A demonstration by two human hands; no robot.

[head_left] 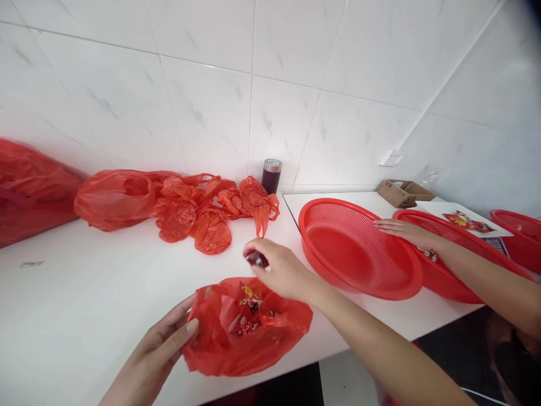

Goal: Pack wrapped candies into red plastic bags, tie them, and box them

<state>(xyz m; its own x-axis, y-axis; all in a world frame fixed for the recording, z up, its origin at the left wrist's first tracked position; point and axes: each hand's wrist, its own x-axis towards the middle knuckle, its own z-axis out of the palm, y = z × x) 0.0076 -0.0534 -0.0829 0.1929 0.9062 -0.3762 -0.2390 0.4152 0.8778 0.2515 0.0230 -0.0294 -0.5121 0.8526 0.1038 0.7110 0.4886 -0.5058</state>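
An open red plastic bag point(249, 332) lies near the white counter's front edge, with wrapped sweets point(247, 316) inside. My left hand point(163, 344) grips the bag's left rim, fingers closed on the plastic. Just above the bag's mouth, my right hand point(281, 270) pinches a small dark red wrapped sweet point(256, 259) at its fingertips.
Several crumpled red bags point(198, 208) lie along the tiled wall, with a dark flask point(271, 175) behind them. An empty red mesh basket point(359, 248) stands to the right. Another person's hand point(401, 230) rests on a second red basket point(456, 265). A cardboard box point(403, 192) sits further back.
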